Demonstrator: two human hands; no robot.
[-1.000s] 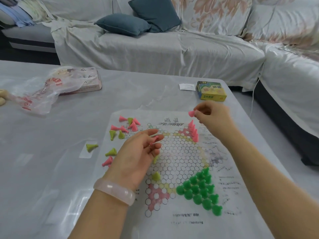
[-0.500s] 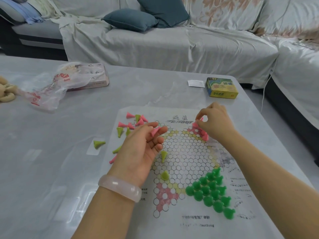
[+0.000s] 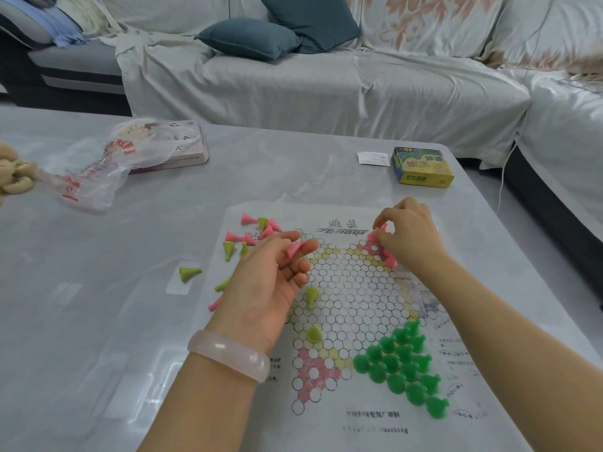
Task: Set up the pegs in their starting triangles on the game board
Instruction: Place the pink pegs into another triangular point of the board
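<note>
Up at the far right triangle of the game board, the right hand has its grip pinched round a pink peg, fingertips curled over the row of pink pegs already standing there. The left hand, palm up with a pale bangle at the wrist, holds another pink peg between thumb and fingers. Loose pink and lime pegs lie at the board's far left corner, one lime peg off on the worktop. Dark green pegs fill the near right triangle. Printed text on the board is too blurred to read, bar "guocool" near the bottom edge. Farther off sit a yellow-green box marked "45", a white slip and a plastic bag with red lettering
</note>
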